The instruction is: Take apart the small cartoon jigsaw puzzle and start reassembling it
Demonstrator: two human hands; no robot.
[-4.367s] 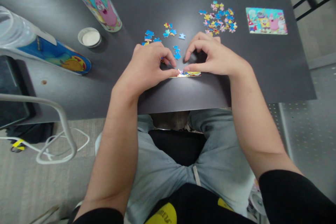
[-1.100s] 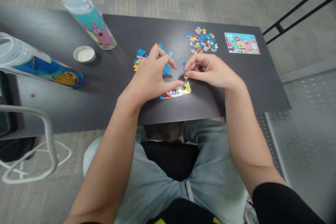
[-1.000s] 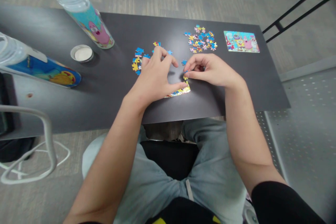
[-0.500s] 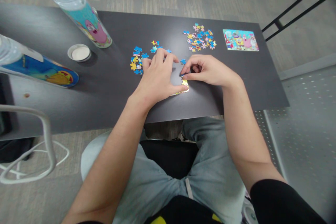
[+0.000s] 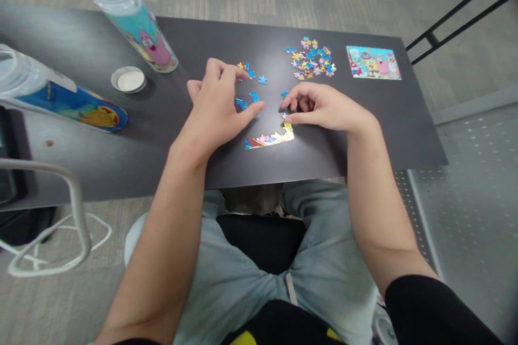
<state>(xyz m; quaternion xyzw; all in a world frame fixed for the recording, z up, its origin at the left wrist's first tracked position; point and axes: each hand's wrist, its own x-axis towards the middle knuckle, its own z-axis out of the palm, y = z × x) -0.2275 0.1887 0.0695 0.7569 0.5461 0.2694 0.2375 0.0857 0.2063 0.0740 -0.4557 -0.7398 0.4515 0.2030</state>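
A joined strip of jigsaw puzzle pieces (image 5: 269,139) lies on the dark table, turning upward at its right end. My left hand (image 5: 212,102) hovers left of it with fingers spread, over loose puzzle pieces (image 5: 242,103) that it partly hides. Nothing shows in its fingers. At the strip's upper right end is my right hand (image 5: 321,105), its thumb beside a small end piece (image 5: 284,116). Thumb and index finger are apart there, the other fingers curled. A blue puzzle piece (image 5: 284,94) lies by the right index fingertip.
Beyond my right hand is a pile of loose puzzle pieces (image 5: 311,59). The printed picture card (image 5: 374,63) lies at the far right. To the left are a standing clear-topped tube (image 5: 149,38), a white-lined lid (image 5: 129,81) and another tube with a blue print (image 5: 76,102).
My left hand has moved left off the strip, uncovering its bottom row and several loose pieces. My right hand has stayed at the strip's right end, nearly still.
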